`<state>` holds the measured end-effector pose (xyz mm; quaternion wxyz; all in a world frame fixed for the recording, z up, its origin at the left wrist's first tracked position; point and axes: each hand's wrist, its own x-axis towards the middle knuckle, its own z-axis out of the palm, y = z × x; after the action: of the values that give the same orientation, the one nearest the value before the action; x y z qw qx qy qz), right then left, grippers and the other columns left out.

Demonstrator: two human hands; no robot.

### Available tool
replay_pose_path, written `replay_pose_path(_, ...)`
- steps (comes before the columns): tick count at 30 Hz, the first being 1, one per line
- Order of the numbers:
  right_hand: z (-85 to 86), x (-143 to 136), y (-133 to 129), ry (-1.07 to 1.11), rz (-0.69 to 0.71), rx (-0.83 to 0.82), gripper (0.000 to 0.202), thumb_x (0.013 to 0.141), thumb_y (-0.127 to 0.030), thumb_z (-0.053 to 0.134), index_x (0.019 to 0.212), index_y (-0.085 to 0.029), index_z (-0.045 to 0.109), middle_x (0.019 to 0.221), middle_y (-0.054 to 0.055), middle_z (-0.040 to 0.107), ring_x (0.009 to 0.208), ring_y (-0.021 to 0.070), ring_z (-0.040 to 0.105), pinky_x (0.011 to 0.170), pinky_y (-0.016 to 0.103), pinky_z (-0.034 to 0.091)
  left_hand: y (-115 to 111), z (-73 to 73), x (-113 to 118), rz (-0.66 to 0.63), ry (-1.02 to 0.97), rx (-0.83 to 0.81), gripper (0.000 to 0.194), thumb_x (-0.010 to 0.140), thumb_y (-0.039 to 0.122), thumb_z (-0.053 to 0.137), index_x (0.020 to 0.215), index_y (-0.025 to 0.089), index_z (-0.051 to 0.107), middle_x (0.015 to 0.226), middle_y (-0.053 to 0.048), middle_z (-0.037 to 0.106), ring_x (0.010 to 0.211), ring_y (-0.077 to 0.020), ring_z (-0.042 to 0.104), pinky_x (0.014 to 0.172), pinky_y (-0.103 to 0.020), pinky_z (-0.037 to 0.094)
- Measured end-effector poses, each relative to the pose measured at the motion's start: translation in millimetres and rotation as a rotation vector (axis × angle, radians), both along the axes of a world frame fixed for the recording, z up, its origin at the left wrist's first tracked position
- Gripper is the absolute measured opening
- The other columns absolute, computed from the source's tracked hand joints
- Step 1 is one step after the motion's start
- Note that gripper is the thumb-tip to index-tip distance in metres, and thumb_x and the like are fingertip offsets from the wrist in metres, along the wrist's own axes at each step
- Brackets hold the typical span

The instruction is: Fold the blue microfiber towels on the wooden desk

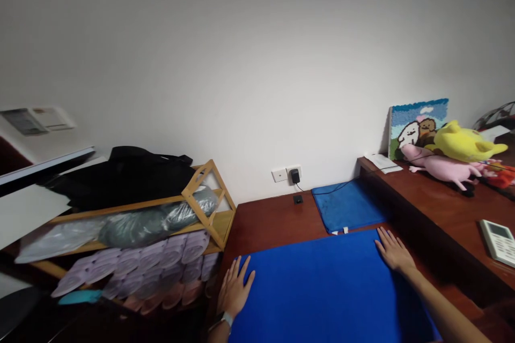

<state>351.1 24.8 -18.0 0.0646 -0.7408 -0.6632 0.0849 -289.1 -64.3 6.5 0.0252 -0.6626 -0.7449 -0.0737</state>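
Head view: one large blue cloth, spread across the desk; probably light, soft, limp, best taken at its far corners. Your left hand and right hand, two: flattened, fingers extended, resting by those corners, gripping nothing. Beyond: one smaller blue cloth, one black plug; right, one calculator.

A: Raised desk, rear-left corner?
B: White papers. Fuzzy dog picture upright along the rear edge; before it, yellow plush partly over pink plush. Keypad device near the front edge.
A: Wooden rack?
B: Black bag on top; plastic-wrapped bundle below; lilac slippers lower, rows overlapping.
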Motion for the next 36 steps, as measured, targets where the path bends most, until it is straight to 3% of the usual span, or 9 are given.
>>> replay_pose_path(3,11.5,-1,-2,0.006,-0.025,-0.016,0.079,0.094,-0.052,0.018,0.162,-0.016,0.038,0.17,0.007,0.031,0.158,0.0299,0.025,0.129,0.05,0.022,-1,-2.7,1,-0.02,0.007,0.038,0.062,0.104,0.057,0.038,0.159,0.03,0.042,0.17,-0.007,0.036,0.157,-0.028,0.031,0.127,-0.051,0.027)
replay_pose_path(6,30.7,-38,-9,0.028,-0.092,0.058,0.076,0.095,-0.049,0.018,0.158,-0.017,0.047,0.166,0.012,0.038,0.157,0.0352,0.027,0.128,0.056,0.02,0,-8.7,0,-0.023,0.011,0.063,0.063,0.104,0.058,0.038,0.16,0.029,0.041,0.171,-0.008,0.034,0.158,-0.0298,0.029,0.127,-0.053,0.028)
replay_pose_path(9,46.6,-125,-22,0.141,0.068,0.216,0.073,0.099,-0.044,0.017,0.158,-0.01,0.044,0.165,0.017,0.039,0.157,0.0366,0.027,0.129,0.059,0.014,1,-13.6,-1,-0.018,0.009,0.088,0.064,0.103,0.059,0.039,0.16,0.03,0.041,0.171,-0.008,0.034,0.158,-0.0308,0.028,0.127,-0.053,0.028)
replay_pose_path(13,48.8,-259,-39,0.209,0.424,0.196,0.068,0.104,-0.051,0.024,0.163,-0.018,0.035,0.169,0.004,0.033,0.158,0.0234,0.025,0.131,0.044,0.019,1,-15.0,-1,-0.012,-0.002,0.094,0.063,0.103,0.057,0.039,0.159,0.03,0.042,0.171,-0.007,0.036,0.158,-0.0302,0.03,0.126,-0.053,0.029)
replay_pose_path(16,41.7,-305,-44,0.222,0.591,0.102,0.069,0.105,-0.054,0.025,0.164,-0.019,0.031,0.169,0.005,0.03,0.158,0.0233,0.024,0.13,0.046,0.02,0,-13.1,-1,-0.007,-0.004,0.092,0.062,0.103,0.057,0.038,0.159,0.031,0.042,0.17,-0.007,0.036,0.158,-0.0294,0.03,0.126,-0.052,0.03)
replay_pose_path(20,29.6,-267,-42,0.177,0.511,0.073,0.069,0.105,-0.055,0.024,0.164,-0.021,0.03,0.17,0.004,0.03,0.159,0.0229,0.023,0.13,0.047,0.017,0,-9.3,1,0.002,0.011,0.075,0.063,0.104,0.057,0.036,0.16,0.028,0.041,0.17,-0.009,0.036,0.158,-0.0281,0.03,0.127,-0.051,0.028)
replay_pose_path(25,22.2,-139,-33,0.098,0.194,0.046,0.074,0.1,-0.056,0.023,0.163,-0.02,0.035,0.168,0.003,0.035,0.158,0.0235,0.024,0.131,0.044,0.015,0,-7.9,2,-0.002,0.024,0.069,0.063,0.104,0.056,0.036,0.16,0.026,0.042,0.171,-0.011,0.034,0.157,-0.0288,0.031,0.127,-0.05,0.028)
replay_pose_path(29,22.4,-50,-19,0.083,0.005,0.045,0.079,0.094,-0.052,0.018,0.161,-0.016,0.041,0.165,0.008,0.042,0.157,0.0341,0.026,0.129,0.055,0.019,1,-10.2,1,0.0,0.029,0.082,0.063,0.104,0.056,0.037,0.16,0.027,0.042,0.171,-0.01,0.035,0.157,-0.0284,0.032,0.127,-0.05,0.028)
replay_pose_path(36,18.9,-14,-9,0.17,-0.06,0.108,0.084,0.086,-0.064,0.02,0.16,-0.032,0.042,0.156,0.003,0.055,0.154,0.0346,0.034,0.126,0.055,0.023,-3,-2.3,5,0.007,-0.012,0.06,0.061,0.105,0.053,0.038,0.16,0.028,0.042,0.171,-0.01,0.034,0.158,-0.0288,0.03,0.127,-0.051,0.028)
